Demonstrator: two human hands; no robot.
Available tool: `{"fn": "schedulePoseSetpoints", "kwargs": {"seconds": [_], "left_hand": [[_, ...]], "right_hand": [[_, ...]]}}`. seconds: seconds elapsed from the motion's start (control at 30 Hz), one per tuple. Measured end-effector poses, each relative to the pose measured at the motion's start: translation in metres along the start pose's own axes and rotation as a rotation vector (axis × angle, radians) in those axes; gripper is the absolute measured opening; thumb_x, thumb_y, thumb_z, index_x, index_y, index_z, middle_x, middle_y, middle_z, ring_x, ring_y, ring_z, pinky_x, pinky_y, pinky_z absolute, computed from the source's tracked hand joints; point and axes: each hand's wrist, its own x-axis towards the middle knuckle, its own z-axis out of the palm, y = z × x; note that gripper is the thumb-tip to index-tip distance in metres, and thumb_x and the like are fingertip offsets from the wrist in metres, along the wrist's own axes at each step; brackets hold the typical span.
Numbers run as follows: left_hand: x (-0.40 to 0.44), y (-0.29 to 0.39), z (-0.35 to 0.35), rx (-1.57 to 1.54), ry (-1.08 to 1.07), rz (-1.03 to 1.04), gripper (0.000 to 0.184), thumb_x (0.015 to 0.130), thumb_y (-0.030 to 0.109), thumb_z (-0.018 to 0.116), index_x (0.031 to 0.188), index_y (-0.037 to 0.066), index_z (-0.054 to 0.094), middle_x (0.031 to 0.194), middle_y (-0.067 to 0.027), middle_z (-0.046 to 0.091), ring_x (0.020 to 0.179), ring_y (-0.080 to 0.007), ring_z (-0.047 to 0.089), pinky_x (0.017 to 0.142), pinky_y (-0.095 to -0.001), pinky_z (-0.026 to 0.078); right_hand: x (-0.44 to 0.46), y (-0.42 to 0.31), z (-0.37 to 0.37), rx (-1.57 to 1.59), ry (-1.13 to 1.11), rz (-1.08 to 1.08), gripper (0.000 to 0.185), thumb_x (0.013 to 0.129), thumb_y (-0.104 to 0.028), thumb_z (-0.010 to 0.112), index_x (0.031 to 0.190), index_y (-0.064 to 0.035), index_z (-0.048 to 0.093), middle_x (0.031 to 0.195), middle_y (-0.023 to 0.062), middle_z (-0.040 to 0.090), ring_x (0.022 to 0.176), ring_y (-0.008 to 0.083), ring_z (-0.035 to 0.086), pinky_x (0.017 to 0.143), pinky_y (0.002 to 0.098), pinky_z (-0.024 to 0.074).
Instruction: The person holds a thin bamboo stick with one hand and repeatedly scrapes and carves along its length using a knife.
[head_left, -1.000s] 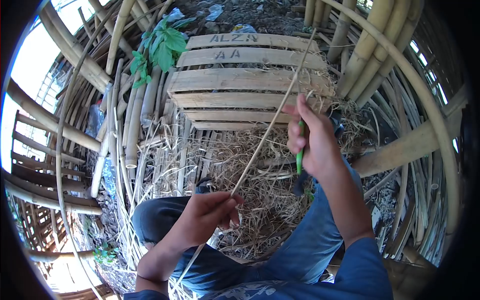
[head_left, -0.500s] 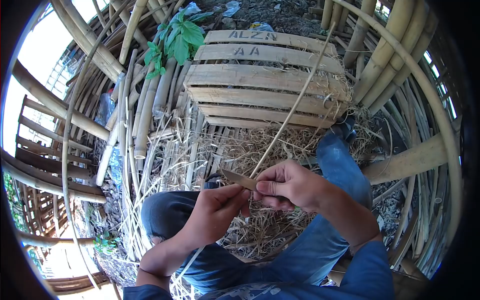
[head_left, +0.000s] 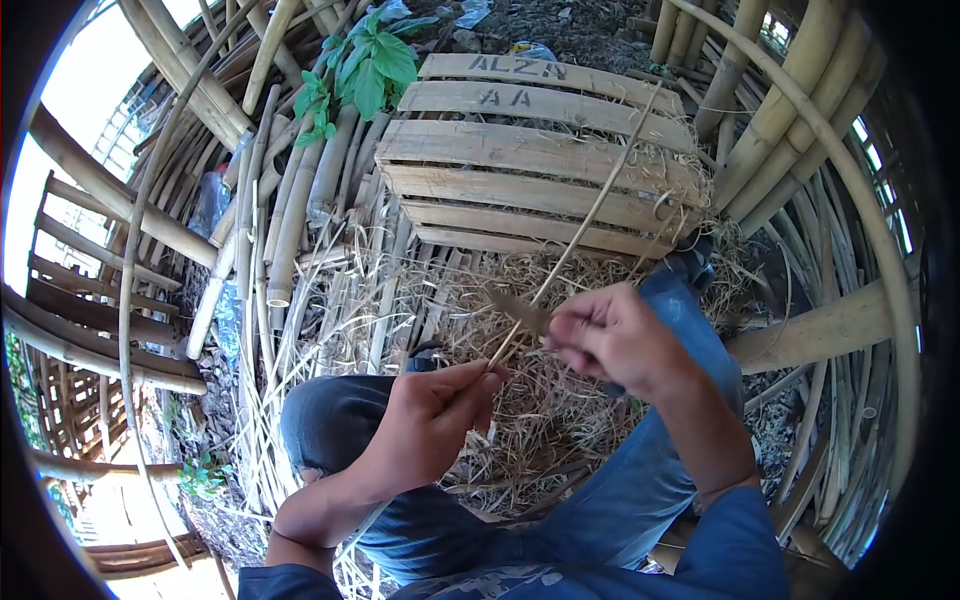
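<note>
- Far left on my feed, cut bamboo poles lean in a bundle, with a leafy green plant beside their upper ends.
- My left grip is closed around the lower part of a thin pale strip, pinched between thumb and fingers. It sits in nearly the same place as half a second ago.
- The strip rises from there up and to the right, its far end overlapping the crate's slats in my view.
- The wooden crate carries the writing I can read: "ALZN" in dark letters on the top slat, the third character possibly a 2, and "AA" on the slat below. Behind it lies a yellow and blue wrapper, any print too small for me to read.
- The knife has its blade blurred and pointing left, near the strip; I can't tell whether they touch. Half a second ago it lay close against the left grip; now it is higher.
- My right grip holds the knife, its handle hidden. It has moved up and right, leaving a gap between the grips.
- Far right, thick bamboo poles stand slanted.
</note>
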Motion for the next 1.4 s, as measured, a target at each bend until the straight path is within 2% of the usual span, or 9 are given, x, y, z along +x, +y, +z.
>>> {"fn": "schedulePoseSetpoints", "kwargs": {"seconds": [0.2, 0.3, 0.33, 0.47, 0.57, 0.77, 1.27, 1.33, 1.4], "left_hand": [[-0.001, -0.006, -0.003, 0.009, -0.044, 0.069, 0.022, 0.096, 0.009, 0.048, 0.105, -0.005, 0.063, 0.061, 0.0005, 0.054, 0.050, -0.0008, 0.040, 0.045, -0.0177, 0.029], [-0.001, 0.000, -0.004, 0.011, -0.045, -0.006, 0.024, 0.095, 0.012, 0.051, 0.106, -0.006, 0.062, 0.063, 0.0011, 0.054, 0.060, -0.0016, 0.043, 0.053, -0.0188, 0.035], [0.001, -0.001, -0.003, 0.010, -0.033, 0.026, 0.024, 0.095, 0.012, 0.052, 0.106, -0.006, 0.062, 0.063, 0.0010, 0.054, 0.058, -0.0017, 0.043, 0.052, -0.0189, 0.034], [0.006, -0.015, 0.000, 0.037, 0.034, 0.107, 0.023, 0.094, 0.012, 0.054, 0.105, -0.006, 0.063, 0.061, -0.0001, 0.056, 0.053, -0.0024, 0.043, 0.047, -0.0195, 0.034], [0.003, -0.019, -0.002, 0.168, 0.008, 0.142, 0.020, 0.092, 0.010, 0.056, 0.103, -0.006, 0.064, 0.061, -0.0018, 0.058, 0.052, -0.0022, 0.043, 0.045, -0.0206, 0.035], [0.005, -0.018, 0.007, 0.118, 0.095, 0.293, 0.018, 0.091, 0.006, 0.058, 0.101, -0.007, 0.064, 0.061, -0.0042, 0.060, 0.055, -0.0016, 0.047, 0.048, -0.0210, 0.039], [0.001, -0.013, 0.001, 0.147, 0.120, 0.212, 0.017, 0.092, 0.008, 0.057, 0.099, -0.005, 0.066, 0.059, -0.0006, 0.056, 0.053, 0.0004, 0.040, 0.044, -0.0201, 0.034], [0.001, -0.013, 0.001, 0.152, 0.111, 0.217, 0.017, 0.092, 0.008, 0.057, 0.098, -0.005, 0.066, 0.059, -0.0008, 0.056, 0.054, 0.0001, 0.040, 0.044, -0.0203, 0.034], [0.002, -0.012, 0.002, 0.153, 0.105, 0.225, 0.017, 0.092, 0.008, 0.057, 0.098, -0.005, 0.066, 0.059, -0.0010, 0.056, 0.054, -0.0002, 0.041, 0.045, -0.0205, 0.035]], "right_hand": [[0.007, -0.006, -0.054, 0.131, 0.376, -0.138, 0.018, 0.093, -0.009, 0.051, 0.081, 0.0027, 0.058, 0.054, 0.0009, 0.051, 0.040, 0.0051, 0.038, 0.035, 0.0212, 0.0268], [-0.001, -0.010, -0.071, 0.210, 0.420, -0.199, 0.019, 0.093, -0.008, 0.049, 0.080, 0.0016, 0.059, 0.055, 0.0009, 0.051, 0.040, 0.0053, 0.039, 0.034, 0.0212, 0.0284], [-0.005, -0.014, -0.062, 0.200, 0.419, -0.201, 0.019, 0.093, -0.008, 0.049, 0.080, 0.0016, 0.059, 0.055, 0.0009, 0.051, 0.040, 0.0053, 0.039, 0.034, 0.0212, 0.0284], [-0.010, -0.005, 0.001, -0.030, -0.155, 0.031, 0.018, 0.092, -0.010, 0.054, 0.084, 0.0039, 0.062, 0.057, 0.0008, 0.053, 0.045, 0.0052, 0.042, 0.040, 0.0197, 0.0316], [-0.003, 0.005, 0.016, 0.056, -0.224, 0.088, 0.021, 0.093, -0.013, 0.054, 0.083, 0.0037, 0.063, 0.056, 0.0004, 0.053, 0.043, 0.0046, 0.043, 0.038, 0.0196, 0.0306], [-0.003, -0.003, 0.008, 0.038, -0.170, 0.090, 0.020, 0.092, -0.012, 0.056, 0.083, 0.0041, 0.063, 0.056, 0.0007, 0.054, 0.042, 0.0046, 0.043, 0.038, 0.0194, 0.0301], [-0.004, -0.012, -0.040, 0.053, 0.195, -0.085, 0.016, 0.091, -0.008, 0.055, 0.084, 0.0050, 0.062, 0.054, 0.0014, 0.052, 0.043, 0.0057, 0.041, 0.038, 0.0206, 0.0284], [-0.005, -0.015, -0.047, 0.047, 0.261, -0.091, 0.019, 0.090, -0.010, 0.055, 0.075, 0.0013, 0.058, 0.053, 0.0017, 0.050, 0.040, 0.0062, 0.039, 0.035, 0.0209, 0.0248], [-0.007, -0.015, -0.057, 0.096, 0.254, -0.126, 0.016, 0.090, -0.009, 0.057, 0.083, 0.0052, 0.061, 0.055, 0.0024, 0.052, 0.044, 0.0058, 0.041, 0.036, 0.0203, 0.0255]]}}
